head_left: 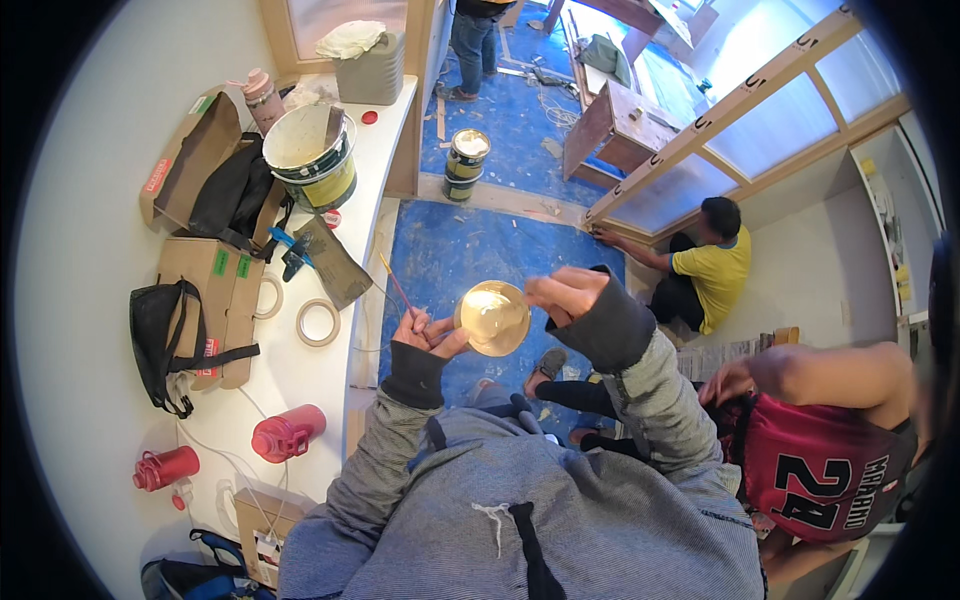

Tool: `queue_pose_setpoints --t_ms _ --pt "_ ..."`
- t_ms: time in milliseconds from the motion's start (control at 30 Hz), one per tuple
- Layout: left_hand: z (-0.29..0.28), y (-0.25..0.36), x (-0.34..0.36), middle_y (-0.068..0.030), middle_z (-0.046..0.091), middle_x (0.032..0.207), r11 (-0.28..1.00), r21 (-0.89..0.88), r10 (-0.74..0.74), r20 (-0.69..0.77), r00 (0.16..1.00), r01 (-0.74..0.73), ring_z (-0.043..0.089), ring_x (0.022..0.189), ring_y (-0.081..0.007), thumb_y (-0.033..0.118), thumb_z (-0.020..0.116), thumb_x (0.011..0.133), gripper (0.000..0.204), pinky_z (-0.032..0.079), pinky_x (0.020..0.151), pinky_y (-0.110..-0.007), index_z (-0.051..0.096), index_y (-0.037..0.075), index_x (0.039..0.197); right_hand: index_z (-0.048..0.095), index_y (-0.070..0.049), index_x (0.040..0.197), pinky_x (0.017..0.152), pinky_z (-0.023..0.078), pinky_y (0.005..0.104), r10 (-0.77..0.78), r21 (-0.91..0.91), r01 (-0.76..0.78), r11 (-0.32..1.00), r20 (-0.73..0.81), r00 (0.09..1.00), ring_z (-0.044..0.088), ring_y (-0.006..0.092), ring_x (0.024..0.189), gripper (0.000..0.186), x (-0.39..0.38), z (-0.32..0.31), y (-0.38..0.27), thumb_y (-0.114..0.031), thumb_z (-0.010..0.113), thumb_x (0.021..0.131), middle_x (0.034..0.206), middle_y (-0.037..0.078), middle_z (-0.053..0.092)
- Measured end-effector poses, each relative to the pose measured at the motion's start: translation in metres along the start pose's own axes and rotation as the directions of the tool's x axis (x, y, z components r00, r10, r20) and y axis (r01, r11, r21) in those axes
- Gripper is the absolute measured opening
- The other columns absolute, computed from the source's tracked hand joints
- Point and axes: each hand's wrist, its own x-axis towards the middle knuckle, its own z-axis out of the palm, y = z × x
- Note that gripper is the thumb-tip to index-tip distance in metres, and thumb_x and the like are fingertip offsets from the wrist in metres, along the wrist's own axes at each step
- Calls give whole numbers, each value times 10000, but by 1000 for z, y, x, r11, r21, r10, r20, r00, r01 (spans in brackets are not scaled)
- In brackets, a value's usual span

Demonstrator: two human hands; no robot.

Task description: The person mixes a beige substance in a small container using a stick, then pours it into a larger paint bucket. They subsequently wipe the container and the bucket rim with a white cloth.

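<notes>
Left hand [428,332] closed on gold dish [492,318], thin stick [397,283] | right hand [572,296] half-curled, hold unclear | dish between, left nearer

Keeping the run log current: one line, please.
left hand: holding round gold dish, thin stick | right hand: beside dish, contact unclear | bucket: on white counter

Glare bleaches the upper right of the frame, light glints off my round golden piece [494,320], my right grip [568,297] blurs slightly, and fisheye distortion bends edges toward dark corners.
</notes>
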Motion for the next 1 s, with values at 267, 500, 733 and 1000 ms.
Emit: queue_pose_setpoints --t_ms 267,500,733,1000 --pt "2 4 -5 -230 607 1054 1000 27 6 -15 1000 -6 642 975 -266 -7 687 809 440 576 803 -397 282 128 913 613 -27 950 565 479 363 -62 57 60 997 35 997 603 288 638 245 -6 4 -10 61 607 721 742 124 595" --pt "0 2 -6 -243 602 1055 1000 -6 16 -15 1000 -16 652 961 -284 -12 681 806 440 580 784 -400 278 128 914 624 -31 965 562 483 349 -100 83 102 991 -20 995 608 272 628 286 2 7 -25 81 584 705 718 104 598" --pt "-2 0 -7 -242 604 1051 1000 -18 14 -11 1000 -14 654 942 -275 -6 690 803 450 581 764 -388 277 133 915 621 -28 963 561 484 350 -90 -7 90 996 -74 993 608 275 616 292 -2 6 -24 82 613 693 704 99 599" --pt "-5 -4 -11 -226 602 1043 999 -32 23 -11 1000 -24 654 936 -256 -10 685 809 445 582 759 -373 278 137 914 607 -23 957 552 474 361 -83 -103 72 992 -108 991 591 281 602 262 -3 10 -25 71 622 713 700 107 579"
